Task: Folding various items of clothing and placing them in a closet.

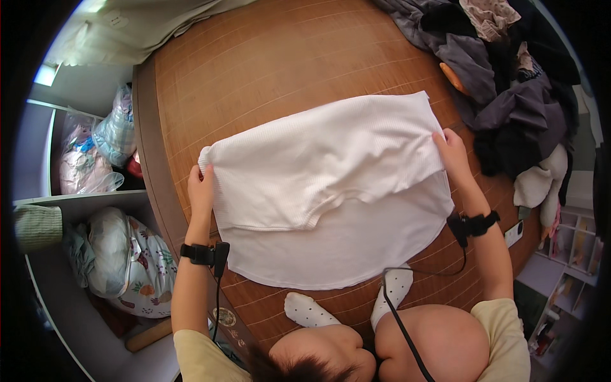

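Observation:
A white ribbed garment (273,172) lies spread and partly folded on a brown mat (286,57). Its upper layer is wrinkled toward the right, and a smoother layer with a curved hem shows below it. My left hand (201,184) pinches the garment's left edge, with the thumb on top. At the right edge my right hand (450,149) grips the cloth between thumb and fingers. Both hands are closed on the fabric, and some fingertips are hidden under it. Black straps with small devices sit on both wrists.
A heap of dark clothes (515,108) lies at the far right. Shelves on the left hold bagged items (114,140) and a patterned bundle (149,270). My feet in dotted white socks (309,310) rest just below the garment. A black cable (407,337) runs between my knees.

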The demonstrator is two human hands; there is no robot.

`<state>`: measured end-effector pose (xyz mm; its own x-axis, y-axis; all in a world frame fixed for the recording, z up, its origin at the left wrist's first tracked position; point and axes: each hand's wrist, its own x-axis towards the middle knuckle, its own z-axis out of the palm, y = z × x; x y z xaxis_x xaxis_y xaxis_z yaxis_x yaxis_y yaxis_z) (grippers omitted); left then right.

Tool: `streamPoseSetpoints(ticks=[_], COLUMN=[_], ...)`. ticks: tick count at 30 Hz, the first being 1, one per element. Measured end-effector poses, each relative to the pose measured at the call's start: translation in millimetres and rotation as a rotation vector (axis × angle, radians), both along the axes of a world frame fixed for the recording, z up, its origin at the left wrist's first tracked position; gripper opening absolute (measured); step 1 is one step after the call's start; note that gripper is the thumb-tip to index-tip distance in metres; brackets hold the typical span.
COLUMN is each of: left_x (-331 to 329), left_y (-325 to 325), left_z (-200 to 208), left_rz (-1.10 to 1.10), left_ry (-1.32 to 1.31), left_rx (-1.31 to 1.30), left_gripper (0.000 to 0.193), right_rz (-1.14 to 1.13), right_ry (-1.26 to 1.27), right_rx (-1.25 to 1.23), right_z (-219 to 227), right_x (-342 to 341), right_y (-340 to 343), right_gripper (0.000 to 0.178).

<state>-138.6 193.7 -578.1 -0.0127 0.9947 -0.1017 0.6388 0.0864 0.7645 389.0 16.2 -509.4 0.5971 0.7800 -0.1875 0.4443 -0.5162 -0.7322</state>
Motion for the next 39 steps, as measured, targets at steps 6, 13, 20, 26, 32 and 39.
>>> streamPoseSetpoints(ticks=[6, 13, 20, 26, 32, 39], left_x=[16.4, 62.8, 147.1, 152.2, 157.2, 151.3], left_y=[-3.0, -17.5, -38.1, -45.6, -44.5, -75.8], left_z=[16.8, 73.4, 67.6, 36.8, 50.0, 64.1], left_rz=[0.009, -0.189, -0.779, -0.828, -0.828, -0.954], left_ry=[0.073, 0.247, 0.485, 0.558, 0.577, 0.616], left_rx=[-0.026, 0.413, 0.491, 0.330, 0.304, 0.418], left_gripper=[0.028, 0.038, 0.073, 0.081, 0.077, 0.071], right_rz=[0.111, 0.349, 0.675, 0.810, 0.858, 0.708], right_ry=[-0.429, -0.694, -0.844, -0.688, -0.652, -0.713], right_rx=[-0.333, 0.171, 0.302, 0.107, 0.095, 0.161], right_z=[-18.6, 6.6, 22.8, -32.6, -27.3, 3.9], right_x=[-7.4, -22.5, -134.3, -144.9, -134.9, -124.5], right_y=[-25.8, 6.5, 78.0, 56.7, 57.0, 31.1], right_gripper=[0.025, 0.050, 0.061, 0.062, 0.065, 0.070])
